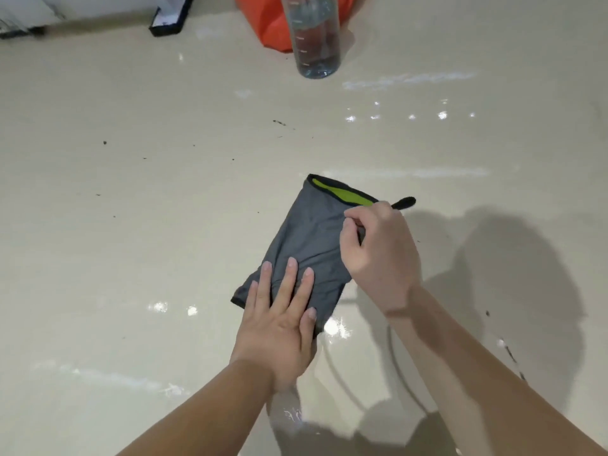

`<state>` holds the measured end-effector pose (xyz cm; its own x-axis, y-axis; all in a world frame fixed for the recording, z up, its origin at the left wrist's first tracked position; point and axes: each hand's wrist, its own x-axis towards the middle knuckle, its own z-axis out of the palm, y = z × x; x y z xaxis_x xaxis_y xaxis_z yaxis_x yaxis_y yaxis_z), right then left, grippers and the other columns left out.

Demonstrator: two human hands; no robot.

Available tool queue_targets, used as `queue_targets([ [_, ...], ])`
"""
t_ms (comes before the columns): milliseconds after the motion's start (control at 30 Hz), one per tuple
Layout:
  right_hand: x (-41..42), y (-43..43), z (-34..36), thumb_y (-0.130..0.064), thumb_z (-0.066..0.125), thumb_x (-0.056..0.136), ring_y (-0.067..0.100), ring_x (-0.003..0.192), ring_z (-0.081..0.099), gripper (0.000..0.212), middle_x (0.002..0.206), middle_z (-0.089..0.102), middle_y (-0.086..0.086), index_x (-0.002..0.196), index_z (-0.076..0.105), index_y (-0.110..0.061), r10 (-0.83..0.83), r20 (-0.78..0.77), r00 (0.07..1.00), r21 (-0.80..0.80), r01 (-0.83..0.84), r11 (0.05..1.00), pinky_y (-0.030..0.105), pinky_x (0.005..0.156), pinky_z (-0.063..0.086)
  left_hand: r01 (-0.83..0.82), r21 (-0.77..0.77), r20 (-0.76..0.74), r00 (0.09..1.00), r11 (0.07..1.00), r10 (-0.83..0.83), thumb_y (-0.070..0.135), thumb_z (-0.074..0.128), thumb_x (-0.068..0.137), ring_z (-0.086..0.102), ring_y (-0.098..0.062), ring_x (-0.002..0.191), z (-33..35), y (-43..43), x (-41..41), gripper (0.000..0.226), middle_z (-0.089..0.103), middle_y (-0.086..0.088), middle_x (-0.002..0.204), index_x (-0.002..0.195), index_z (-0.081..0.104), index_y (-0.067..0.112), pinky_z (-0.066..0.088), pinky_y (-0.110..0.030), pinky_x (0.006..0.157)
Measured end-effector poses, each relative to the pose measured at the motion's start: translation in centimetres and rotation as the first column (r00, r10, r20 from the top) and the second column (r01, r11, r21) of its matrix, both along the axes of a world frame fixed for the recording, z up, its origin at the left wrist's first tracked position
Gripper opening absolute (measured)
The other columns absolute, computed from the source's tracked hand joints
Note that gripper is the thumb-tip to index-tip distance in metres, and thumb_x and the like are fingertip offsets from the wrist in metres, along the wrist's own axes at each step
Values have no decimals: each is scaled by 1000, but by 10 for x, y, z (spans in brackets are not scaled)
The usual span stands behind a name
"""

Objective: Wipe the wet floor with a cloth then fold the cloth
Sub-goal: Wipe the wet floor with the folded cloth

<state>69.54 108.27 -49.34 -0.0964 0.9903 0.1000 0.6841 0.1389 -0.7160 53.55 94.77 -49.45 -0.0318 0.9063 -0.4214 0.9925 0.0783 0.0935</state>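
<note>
Left fingers (pixel 290 274) flatten cloth (pixel 309 232); right fingers (pixel 349 225) pinch its edge.

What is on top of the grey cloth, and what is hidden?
The left hand presses the cloth flat at its near end; the right hand pinches its right edge. Cloth beneath both hands is covered.

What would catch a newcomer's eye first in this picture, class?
The grey cloth with a lime lining lies folded on the floor, the left hand pressing flat on its near end and the right hand pinching its right edge. Beyond it stands a clear bottle before an orange object.
</note>
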Motion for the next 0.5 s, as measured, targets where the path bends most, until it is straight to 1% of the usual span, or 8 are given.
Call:
queue_targets([
  [100,-39,-19,-2,-18,62,90,30,84,55,15,94,64,4,94,76,-14,42,45,998,91,-46,995,42,71,49,-71,-50,-107,992,996,65,46,-2,101,-26,-31,154,2,-52,-38,64,-17,1,171,162,-12,28,-2,-50,126],
  [167,-54,-32,-7,-21,61,90,29,86,55,15,94,65,1,93,76,-17,139,97,985,95,-149,984,44,71,50,-94,-122,-140,987,988,77,43,14,101,6,-35,158,9,-69,-48,67,15,-9,171,164,18,19,19,-52,124],
  [233,-63,-41,-10,-26,57,91,28,91,55,22,101,65,0,99,77,-20,223,126,967,73,-234,970,46,81,52,-130,-89,-128,985,988,118,45,32,92,36,-40,142,25,-54,-49,63,44,-12,156,149,48,23,38,-52,112],
  [267,-67,-47,-12,-27,56,91,28,95,56,25,106,64,0,104,76,-21,235,130,963,58,-244,968,47,86,52,-93,-70,-140,987,993,83,47,36,88,39,-40,134,30,-43,-50,56,45,-11,149,138,50,26,39,-52,107],
  [333,-65,-53,-10,-23,56,91,28,101,56,28,115,60,1,112,74,-20,158,57,986,83,-162,983,46,92,51,55,6,-190,980,998,-53,46,31,89,24,-43,142,29,-17,-49,50,25,-14,158,136,35,32,23,-56,115],
  [400,-67,-61,-7,-16,59,92,28,102,56,28,117,59,5,116,73,-15,100,-23,995,137,-96,986,41,89,52,59,-11,-132,989,998,-60,47,14,88,-7,-46,153,22,-10,-52,70,-11,-10,170,157,9,37,3,-61,121],
  [433,-70,-61,-4,-15,59,92,28,101,57,27,116,60,7,115,73,-13,116,-23,993,140,-111,984,39,88,51,45,-29,-92,995,999,-47,46,10,88,-19,-44,153,15,-12,-52,74,-22,-7,169,160,-4,38,-3,-61,122],
  [500,-77,-61,3,-21,58,93,28,104,56,27,113,61,6,114,73,-14,185,47,982,52,-188,981,34,88,47,36,-77,-32,999,996,-39,42,12,93,-32,-40,150,2,-25,-52,72,-32,-6,166,159,-18,36,-10,-61,122],
])
